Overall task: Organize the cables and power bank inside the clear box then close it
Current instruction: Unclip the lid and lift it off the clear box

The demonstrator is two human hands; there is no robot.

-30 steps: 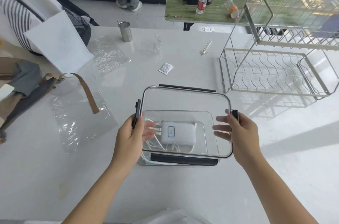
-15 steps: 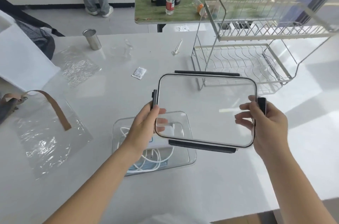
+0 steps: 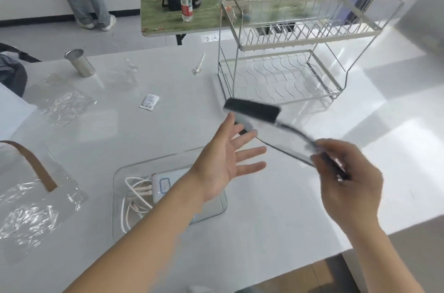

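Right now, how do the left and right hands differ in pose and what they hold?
The left hand is open, fingers spread, palm up, holding nothing; the right hand pinches the edge of the clear black-clipped lid.
The left hand hovers above the clear plastic box with the white power bank and cables; the right hand is off to its right, over the white table.
Both are bare and raised off the table.

The clear box (image 3: 134,216) sits open under the left forearm, white power bank (image 3: 168,183) and coiled white cables (image 3: 134,193) inside. Its clear lid (image 3: 276,134) — black-clipped, blurred — hangs tilted in the air, pinched by the right hand (image 3: 346,182), just beyond the left hand's (image 3: 223,160) spread fingers.
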